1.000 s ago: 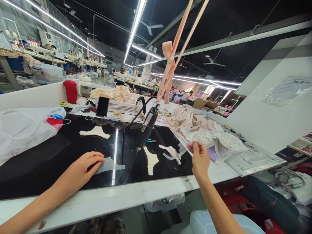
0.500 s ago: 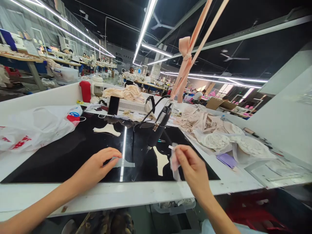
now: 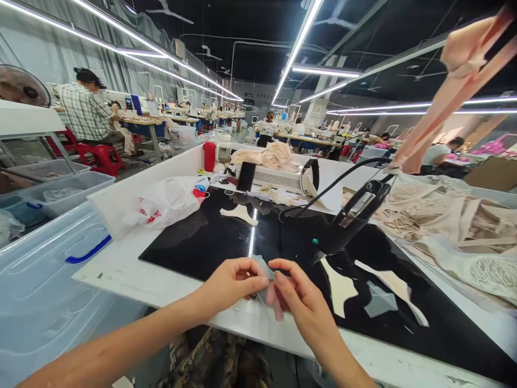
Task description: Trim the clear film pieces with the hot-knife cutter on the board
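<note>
My left hand (image 3: 238,280) and my right hand (image 3: 301,296) meet at the front edge of the black mat (image 3: 194,240). Between the fingertips of both is a small, thin grey piece of fabric (image 3: 263,265), with a pinkish part hanging below; my fingers hide much of it. Right of my hands, a cream curved cutout (image 3: 339,288), a grey sheer piece (image 3: 380,300) and a longer cream strip (image 3: 398,285) lie on the mat. Another cream cutout (image 3: 239,214) rests farther back. A black corded hand tool (image 3: 351,221) hangs from peach straps, tip low over the mat.
A plastic bag (image 3: 169,202) sits at left, a phone (image 3: 246,176) and a white vented box (image 3: 270,178) at the back. Beige garments (image 3: 448,215) heap up on the right. Clear bins (image 3: 60,291) stand beside the table; a co-worker (image 3: 86,108) sits beyond.
My view has swung left. My hands have come together, and the grey piece from the mat is now between them. A cream strip and a grey piece now lie at right.
</note>
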Available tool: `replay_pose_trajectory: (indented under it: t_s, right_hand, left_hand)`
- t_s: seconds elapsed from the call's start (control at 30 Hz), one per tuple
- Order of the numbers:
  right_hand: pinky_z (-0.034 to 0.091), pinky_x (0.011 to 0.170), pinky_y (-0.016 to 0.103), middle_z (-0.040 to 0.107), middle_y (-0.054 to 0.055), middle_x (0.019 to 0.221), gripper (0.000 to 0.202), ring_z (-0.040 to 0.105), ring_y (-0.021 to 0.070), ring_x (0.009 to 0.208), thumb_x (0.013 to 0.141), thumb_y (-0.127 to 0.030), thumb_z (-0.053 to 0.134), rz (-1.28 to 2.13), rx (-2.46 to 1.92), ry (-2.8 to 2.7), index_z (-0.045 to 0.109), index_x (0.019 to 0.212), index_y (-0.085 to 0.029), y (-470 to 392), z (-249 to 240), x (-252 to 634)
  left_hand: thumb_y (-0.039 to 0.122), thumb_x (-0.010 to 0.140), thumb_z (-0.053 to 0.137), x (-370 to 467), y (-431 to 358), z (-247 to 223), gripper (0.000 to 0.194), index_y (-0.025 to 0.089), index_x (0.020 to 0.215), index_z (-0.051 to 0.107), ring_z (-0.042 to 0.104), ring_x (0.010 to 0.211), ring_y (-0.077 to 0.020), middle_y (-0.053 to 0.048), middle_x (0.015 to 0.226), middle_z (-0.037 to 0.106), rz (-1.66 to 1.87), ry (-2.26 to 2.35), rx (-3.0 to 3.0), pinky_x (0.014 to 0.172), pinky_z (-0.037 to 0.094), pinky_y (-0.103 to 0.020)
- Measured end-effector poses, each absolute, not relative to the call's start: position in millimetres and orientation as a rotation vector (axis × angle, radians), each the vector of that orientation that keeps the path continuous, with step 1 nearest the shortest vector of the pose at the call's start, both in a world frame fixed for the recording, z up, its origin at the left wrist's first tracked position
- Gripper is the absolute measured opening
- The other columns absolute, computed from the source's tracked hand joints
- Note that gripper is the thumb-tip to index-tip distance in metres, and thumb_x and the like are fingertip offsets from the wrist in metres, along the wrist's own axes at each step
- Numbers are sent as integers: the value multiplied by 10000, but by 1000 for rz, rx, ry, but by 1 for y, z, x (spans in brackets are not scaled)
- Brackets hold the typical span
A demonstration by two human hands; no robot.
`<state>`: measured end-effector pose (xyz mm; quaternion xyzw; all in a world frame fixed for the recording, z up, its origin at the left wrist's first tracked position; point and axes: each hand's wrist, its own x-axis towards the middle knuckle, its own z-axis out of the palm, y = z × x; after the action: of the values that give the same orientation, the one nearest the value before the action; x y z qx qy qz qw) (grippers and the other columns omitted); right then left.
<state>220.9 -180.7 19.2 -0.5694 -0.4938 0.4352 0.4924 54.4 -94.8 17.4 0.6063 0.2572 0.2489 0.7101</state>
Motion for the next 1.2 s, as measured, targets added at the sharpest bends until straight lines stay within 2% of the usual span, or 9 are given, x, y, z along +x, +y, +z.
replay_pose_trajectory:
  t_s: [0.17,0.33,0.43,0.6,0.77,0.9,1.03,1.1,1.2]
  right_hand:
    - [485,606,295,683,15,746,673,549,129,550,776,-756,669,1262,-1432,-1054,665,1180,-218,-186,17,225]
    - [458,581,266,668,9,722,566,509,108,548,675,-716,789,1338,-1492,-1031,735,905,-202,-192,5,232]
    - [395,518,231,640,-6,685,526,475,87,518,669,-704,803,1369,-1503,-983,686,760,-200,-193,-3,235]
    - [259,467,199,527,-46,539,543,390,49,433,724,-696,773,1449,-1483,-896,583,673,-189,-194,-9,238]
    - [247,463,194,477,-65,529,596,359,38,438,665,-711,812,1567,-1393,-821,516,641,-194,-193,-8,234]
    - [273,474,206,511,-55,545,620,358,45,445,639,-752,797,1571,-1403,-941,515,651,-200,-195,-4,224]
    - [320,514,224,565,-26,598,590,424,84,521,648,-755,787,1525,-1452,-1171,602,676,-195,-200,4,217]
    - [351,561,236,608,-2,673,573,464,108,595,647,-761,780,1500,-1441,-1332,703,722,-198,-200,6,221]
    - [428,640,266,684,44,812,613,533,159,701,670,-810,719,1437,-1397,-1365,807,897,-248,-197,4,233]
  left_hand:
    - [525,757,792,40,-82,21,405,160,792,619,471,612,-96,39,660,531,617,713,1334,576,361,-223]
    - [570,769,771,30,-75,22,446,162,781,590,466,600,-92,35,646,532,628,776,1362,567,364,-218]
    - [595,782,753,26,-73,20,469,168,763,560,426,564,-81,46,617,506,619,794,1379,537,337,-214]
    - [618,808,707,22,-69,18,477,173,751,547,356,499,-63,67,567,460,578,857,1404,494,265,-207]
    - [622,800,707,20,-67,17,505,178,698,492,329,488,-51,65,575,449,546,863,1337,463,262,-188]
    - [610,810,724,21,-68,15,478,175,769,530,386,516,-59,57,616,479,571,844,1311,417,260,-158]
    - [600,844,720,24,-69,14,466,186,839,506,562,564,-83,-11,802,656,596,688,1296,401,333,-156]
    - [582,865,719,24,-70,16,467,194,826,461,647,635,-116,-40,860,704,626,550,1288,472,436,-180]
    - [525,910,707,22,-72,22,414,180,822,496,679,709,-134,-36,787,702,687,354,1355,659,533,-245]
